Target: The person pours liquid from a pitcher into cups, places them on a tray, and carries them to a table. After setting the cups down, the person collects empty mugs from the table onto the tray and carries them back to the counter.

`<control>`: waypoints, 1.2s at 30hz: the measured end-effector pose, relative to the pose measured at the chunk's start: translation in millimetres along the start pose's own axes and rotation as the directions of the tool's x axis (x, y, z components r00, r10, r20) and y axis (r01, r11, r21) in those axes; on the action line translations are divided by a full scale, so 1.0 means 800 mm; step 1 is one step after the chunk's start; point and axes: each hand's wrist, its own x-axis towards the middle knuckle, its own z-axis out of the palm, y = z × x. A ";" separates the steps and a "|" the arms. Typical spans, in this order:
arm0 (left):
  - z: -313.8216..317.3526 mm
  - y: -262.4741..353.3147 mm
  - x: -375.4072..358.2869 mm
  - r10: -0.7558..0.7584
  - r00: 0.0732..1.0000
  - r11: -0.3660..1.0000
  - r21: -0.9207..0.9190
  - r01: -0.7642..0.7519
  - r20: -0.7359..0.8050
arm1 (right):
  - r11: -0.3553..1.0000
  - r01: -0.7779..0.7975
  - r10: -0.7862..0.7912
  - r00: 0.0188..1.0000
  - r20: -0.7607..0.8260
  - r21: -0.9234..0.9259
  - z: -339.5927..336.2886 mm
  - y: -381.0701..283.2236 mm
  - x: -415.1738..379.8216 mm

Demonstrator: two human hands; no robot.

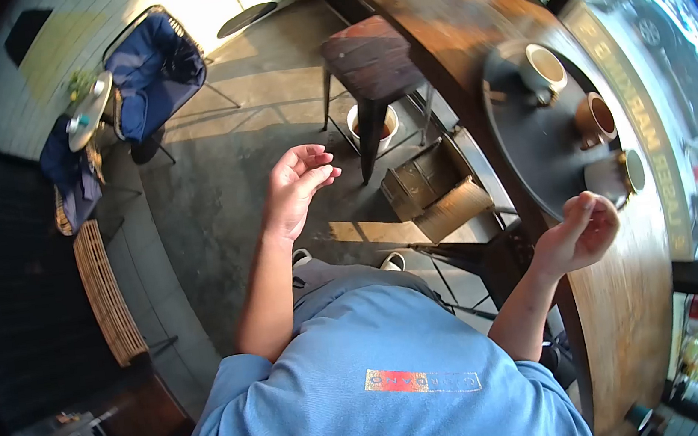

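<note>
My left hand (299, 191) is raised over the floor in front of me, its fingers loosely bent, the thumb apart from them and nothing held. Beside the wooden counter (622, 307), my right hand (579, 233) hovers near the close edge of a round black tray (534, 145). Its fingers curl loosely around no visible object. Three cups stand along the tray's window side: a cream cup (543, 68), a brown cup (594, 119) and a white cup (615, 175) with a gold-toned handle. The white one is nearest my right hand, and I see a gap between them.
Ahead stands a stool (369, 54) with a dark wooden seat, and a white bucket (391, 131) is behind its leg. An open cardboard box (436, 186) sits below the counter. Left are a blue-cushioned chair (152, 77), a small round table (94, 113) and a slatted bench (108, 293).
</note>
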 end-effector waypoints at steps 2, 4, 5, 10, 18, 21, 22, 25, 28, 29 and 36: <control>-0.035 0.011 -0.009 0.029 0.998 0.999 -0.026 -0.030 -0.061 | 0.996 -0.065 0.061 0.996 0.064 0.064 0.039 -0.013 -0.024; -0.080 0.025 -0.021 0.018 0.989 0.999 -0.030 -0.022 -0.144 | 0.973 -0.176 0.152 0.976 0.158 0.147 0.084 -0.028 -0.052; -0.104 0.031 -0.028 0.035 0.984 0.999 -0.035 -0.042 -0.173 | 0.968 -0.185 0.149 0.967 0.206 0.170 0.108 -0.031 -0.067; -0.265 0.059 -0.064 0.159 0.884 0.987 0.054 -0.151 -0.439 | 0.905 -0.324 0.153 0.852 0.501 0.275 0.248 -0.087 -0.150; -0.467 0.121 -0.140 0.223 0.677 0.964 0.056 -0.260 -0.701 | 0.882 -0.412 0.073 0.600 0.797 0.230 0.445 -0.201 -0.279; -0.507 0.131 -0.148 0.153 0.627 0.944 -0.075 -0.322 -0.764 | 0.845 -0.509 0.116 0.476 0.872 0.165 0.501 -0.222 -0.310; -0.528 0.125 -0.146 0.161 0.633 0.936 -0.086 -0.341 -0.757 | 0.870 -0.469 0.088 0.455 0.886 0.154 0.518 -0.224 -0.319; -0.565 0.117 -0.129 0.140 0.590 0.937 -0.085 -0.338 -0.795 | 0.845 -0.508 0.042 0.372 0.927 0.166 0.573 -0.225 -0.350; -0.601 0.118 -0.109 0.145 0.558 0.947 -0.050 -0.318 -0.817 | 0.838 -0.532 0.051 0.295 0.954 0.120 0.639 -0.216 -0.375; -0.615 0.123 -0.100 0.131 0.553 0.953 -0.050 -0.300 -0.823 | 0.829 -0.549 0.053 0.264 0.963 0.105 0.666 -0.210 -0.384; -0.700 0.222 -0.041 0.181 0.325 0.959 0.094 -0.268 -0.928 | 0.784 -0.608 -0.086 0.097 0.992 0.127 0.902 -0.229 -0.436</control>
